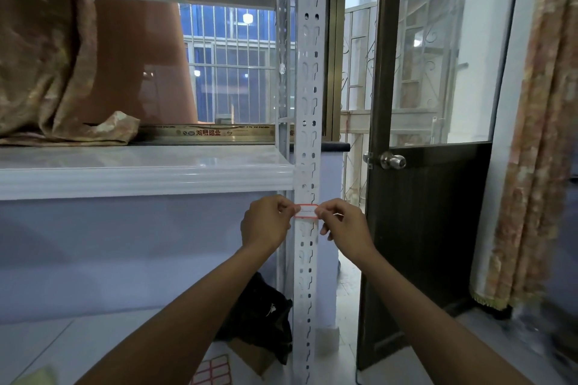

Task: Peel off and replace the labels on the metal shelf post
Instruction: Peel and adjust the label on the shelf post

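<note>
The label [306, 211] sits across the metal shelf post [308, 103] just below the front edge of the shelf [140, 178], with the left hand [266, 223] and right hand [345, 223] each keeping a grip pinched on one end, so it is probably best held taut and level, then smoothed from the middle outward.

one wide-angle view, worn on the person's head, faces forward and tilts slightly down. it sits close to the white metal shelf post [308, 103], which runs through the frame's middle from 6 to 12 o'clock. both forearms enter from 6 o'clock. the left hand [266, 223] and right hand [345, 225] meet on a red-bordered label [306, 211] just below centre. the shelf board [140, 172] lies toward 9 o'clock, the dark door [431, 228] toward 4 o'clock and the curtain [538, 134] at the 3 o'clock edge.
</note>
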